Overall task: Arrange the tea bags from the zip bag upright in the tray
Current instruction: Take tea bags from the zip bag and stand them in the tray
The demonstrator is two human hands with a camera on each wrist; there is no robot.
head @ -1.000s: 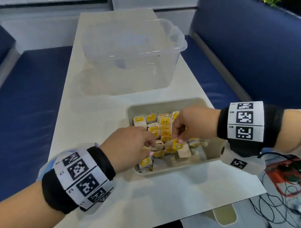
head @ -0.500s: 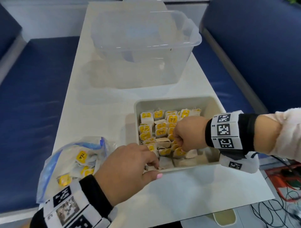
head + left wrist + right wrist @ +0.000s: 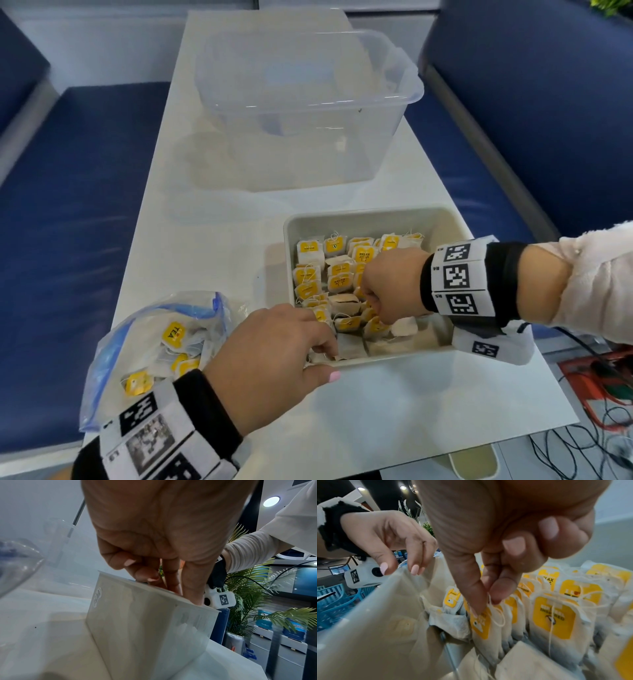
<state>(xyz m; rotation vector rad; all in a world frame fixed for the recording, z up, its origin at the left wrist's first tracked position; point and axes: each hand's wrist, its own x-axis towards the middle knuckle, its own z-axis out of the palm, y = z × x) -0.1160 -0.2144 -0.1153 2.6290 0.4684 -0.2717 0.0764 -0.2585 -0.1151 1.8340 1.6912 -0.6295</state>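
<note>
Your right hand (image 3: 488, 545) pinches one tea bag (image 3: 485, 626) among many in the one tray (image 3: 376, 216); your left hand (image 3: 270, 363) fingers pinch another bag's top at the near wall.

A long white table (image 3: 239, 212) runs between two dark blue upholstered benches (image 3: 78, 192), with pale wall beyond, potted palm fronds (image 3: 254, 588) off to one side, round ceiling lights (image 3: 271, 501) overhead, and cables (image 3: 596, 421) trailing on the floor.

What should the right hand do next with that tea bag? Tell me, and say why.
Probably ease the pinched tea bag down upright and let go: the right hand grips its top among standing bags in the tray, while the left hand steadies the near row.
</note>
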